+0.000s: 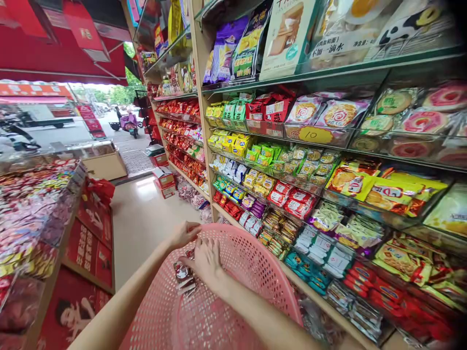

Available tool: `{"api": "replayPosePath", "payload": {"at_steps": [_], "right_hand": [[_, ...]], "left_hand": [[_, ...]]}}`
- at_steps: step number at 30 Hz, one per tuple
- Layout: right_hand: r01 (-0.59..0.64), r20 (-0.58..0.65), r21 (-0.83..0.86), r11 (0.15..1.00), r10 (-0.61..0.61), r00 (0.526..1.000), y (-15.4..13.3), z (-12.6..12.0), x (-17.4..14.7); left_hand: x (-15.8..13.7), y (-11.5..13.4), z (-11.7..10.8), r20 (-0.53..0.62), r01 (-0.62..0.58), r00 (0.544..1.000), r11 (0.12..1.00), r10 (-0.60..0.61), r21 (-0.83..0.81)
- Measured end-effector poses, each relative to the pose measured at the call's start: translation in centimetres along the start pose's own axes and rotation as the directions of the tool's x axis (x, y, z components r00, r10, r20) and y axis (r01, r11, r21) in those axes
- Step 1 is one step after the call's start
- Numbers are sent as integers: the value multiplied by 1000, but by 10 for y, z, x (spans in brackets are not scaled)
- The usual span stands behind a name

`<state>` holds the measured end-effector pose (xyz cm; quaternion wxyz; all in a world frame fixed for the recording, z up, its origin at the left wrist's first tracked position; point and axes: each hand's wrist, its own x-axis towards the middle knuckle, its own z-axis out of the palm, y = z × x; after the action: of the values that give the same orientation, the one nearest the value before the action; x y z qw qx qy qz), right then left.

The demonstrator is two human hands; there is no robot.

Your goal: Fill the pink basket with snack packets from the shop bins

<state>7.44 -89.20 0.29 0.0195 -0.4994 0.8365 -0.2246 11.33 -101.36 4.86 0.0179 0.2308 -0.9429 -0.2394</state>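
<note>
A large pink plastic basket [251,262] with a perforated wall is in front of me. My left hand [186,234] is at its far rim, fingers bent over the edge. Inside the basket is my right hand [207,262], back upward, with its fingers curled and its thumb against small dark-brown and clear wrapped snack packets [185,278]. The fingers partly cover these packets, so how many are gripped is hidden.
Shelves on the right hold wrapped biscuits [292,199] in clear-fronted bins, with a yellow price tag [308,133]. A candy display [32,223] stands on the left. Red cartons [164,181] sit on the aisle floor [134,218]. A purple scooter [129,121] is outside.
</note>
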Motion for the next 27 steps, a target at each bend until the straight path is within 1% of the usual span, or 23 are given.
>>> {"api": "replayPosePath", "payload": {"at_steps": [4, 7, 10, 12, 14, 16, 18, 20, 21, 23, 24, 25, 27], "right_hand": [[-58, -8, 40, 997, 59, 998, -29, 0, 13], [-56, -23, 69, 996, 57, 998, -36, -10, 8], [-31, -87, 95, 995, 40, 995, -24, -34, -11], [-35, -153, 132, 991, 56, 987, -7, -52, -30], [-60, -229, 194, 979, 105, 968, 16, -66, -52], [-122, -291, 296, 947, 211, 933, 41, -72, -74], [-213, -328, 401, 891, 357, 875, 66, -68, -95], [-316, -348, 462, 829, 497, 795, 86, -57, -110], [-365, -363, 484, 795, 563, 743, 93, -50, -116], [-422, -380, 518, 744, 643, 665, 103, -38, -121], [-433, -377, 529, 730, 659, 651, 105, -33, -120], [-432, -368, 534, 727, 660, 655, 107, -29, -116], [-412, -344, 538, 735, 638, 689, 108, -23, -103]], "left_hand": [[5, -27, -15, 10, -56, 998, 998, 55, 33], [8, -48, -18, 38, -55, 998, 998, 54, 9], [10, -68, -17, 66, -49, 996, 998, 52, -38], [11, -82, -17, 69, -43, 997, 997, 47, -57], [11, -95, -18, 75, -26, 997, 997, 31, -72], [10, -108, -22, 77, -8, 997, 996, 15, -88], [7, -120, -25, 72, 21, 997, 995, -14, -96], [4, -130, -29, 66, 62, 996, 994, -56, -91], [2, -135, -30, 65, 85, 995, 993, -79, -86], [-1, -143, -34, 66, 131, 990, 989, -127, -73], [-2, -147, -36, 70, 154, 986, 986, -149, -67], [-3, -151, -38, 74, 175, 983, 982, -170, -67], [-2, -159, -43, 78, 210, 976, 974, -204, -85]]}}
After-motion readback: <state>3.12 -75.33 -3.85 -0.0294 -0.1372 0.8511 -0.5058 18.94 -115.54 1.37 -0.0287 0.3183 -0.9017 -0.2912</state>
